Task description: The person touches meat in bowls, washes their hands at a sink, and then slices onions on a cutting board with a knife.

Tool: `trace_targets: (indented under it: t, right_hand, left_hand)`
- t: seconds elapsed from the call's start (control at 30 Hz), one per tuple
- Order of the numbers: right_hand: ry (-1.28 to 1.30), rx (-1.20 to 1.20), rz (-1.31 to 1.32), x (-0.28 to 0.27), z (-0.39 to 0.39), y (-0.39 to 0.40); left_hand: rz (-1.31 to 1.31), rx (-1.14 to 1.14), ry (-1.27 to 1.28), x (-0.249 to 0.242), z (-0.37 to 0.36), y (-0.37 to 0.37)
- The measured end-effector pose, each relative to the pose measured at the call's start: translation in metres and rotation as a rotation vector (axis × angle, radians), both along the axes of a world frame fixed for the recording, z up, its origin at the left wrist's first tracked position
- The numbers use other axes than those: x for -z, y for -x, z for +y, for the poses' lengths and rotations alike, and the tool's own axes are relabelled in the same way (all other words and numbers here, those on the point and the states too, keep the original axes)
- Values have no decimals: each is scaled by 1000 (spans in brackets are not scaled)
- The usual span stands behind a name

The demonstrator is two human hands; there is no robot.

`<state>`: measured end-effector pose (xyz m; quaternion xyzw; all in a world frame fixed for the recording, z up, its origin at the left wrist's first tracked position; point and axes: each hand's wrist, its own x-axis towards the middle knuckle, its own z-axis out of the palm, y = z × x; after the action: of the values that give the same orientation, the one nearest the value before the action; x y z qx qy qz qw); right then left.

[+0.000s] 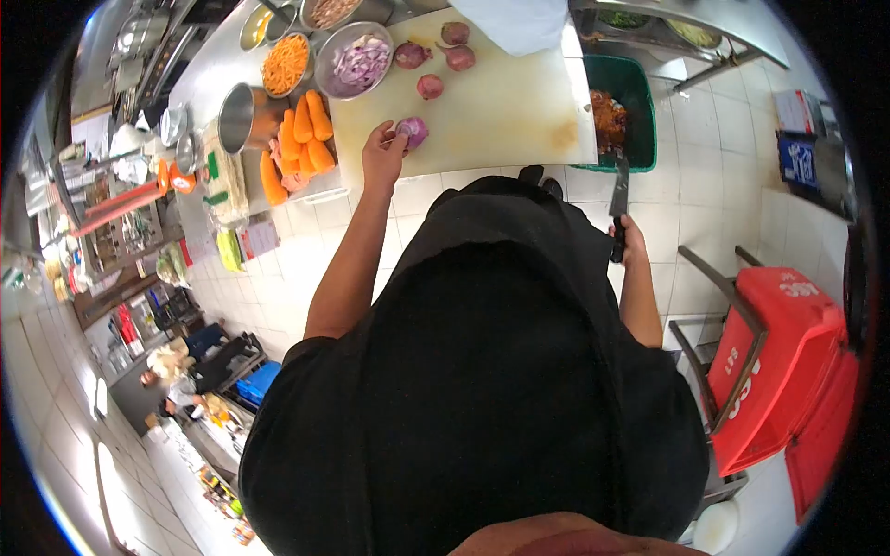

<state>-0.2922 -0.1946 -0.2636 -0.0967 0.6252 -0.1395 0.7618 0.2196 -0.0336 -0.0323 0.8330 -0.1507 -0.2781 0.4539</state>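
Note:
At the near left of the pale cutting board [501,102], my left hand [382,148] has its fingers curled against the side of a red onion [413,132] with pale rings showing. My right hand [632,239] is off the board to the right, wrapped round the black handle of a kitchen knife [620,190]. The blade points away from me, its tip near the rim of a green bin. Farther back on the board lie several whole red onions [429,86]. A metal bowl of chopped red onion [360,63] sits at the board's far left corner.
Peeled carrots [301,134] and a steel pot [243,118] lie left of the board, below a bowl of shredded carrot [286,65]. The green bin [640,111] holds scraps. A red crate [774,343] stands at right. People [190,366] work far left.

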Motion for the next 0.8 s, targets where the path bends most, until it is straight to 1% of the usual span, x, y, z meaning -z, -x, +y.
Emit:
trace_targets:
  t: [0.03, 0.07, 0.1, 0.13, 0.2, 0.23, 0.27, 0.33, 0.4, 0.43, 0.47, 0.53, 0.63, 0.73, 0.8]
  right_hand:
    - [-19, -70, 54, -23, -1, 7]
    - [-6, -98, 97, -25, 0, 20]
    - [134, -118, 188, -48, 4, 24]
    - [277, -135, 276, -78, 5, 25]
    - [555, -103, 247, -108, 1, 27]
    - [642, -146, 233, -125, -6, 24]
    - [659, -211, 223, -159, -11, 7]
    - [837, -429, 156, -212, -13, -34]
    - [926, -793, 131, -259, -14, -86]
    - [1059, -902, 129, -277, -8, -122]
    - [1189, -1012, 125, -288, -1, -156]
    - [1373, -1404, 245, -288, 6, -203]
    - [1372, -1643, 229, -302, 16, -262]
    - [1390, -1760, 252, -306, 27, -287]
    - [1369, -1789, 277, -317, 34, -296]
  left_hand:
    - [2, 3, 31, 4, 7, 1]
    - [4, 8, 63, 12, 11, -1]
    - [4, 17, 99, 19, 14, -4]
    - [-63, 57, 86, 27, 18, -8]
    - [-195, 139, 60, 36, 24, -10]
    - [-218, 135, 54, 38, 28, -8]
    - [-241, 135, 51, 32, 26, -5]
    - [-278, 149, 52, 23, 21, -1]
    - [-304, 169, 55, 18, 20, 1]
    - [-336, 172, 67, 19, 20, 2]
    - [-368, 175, 77, 20, 20, 2]
    - [-398, 174, 110, 21, 21, 1]
    - [-383, 179, 153, 21, 20, -1]
    - [-357, 187, 161, 20, 22, -1]
    - [-336, 179, 174, 17, 23, 0]
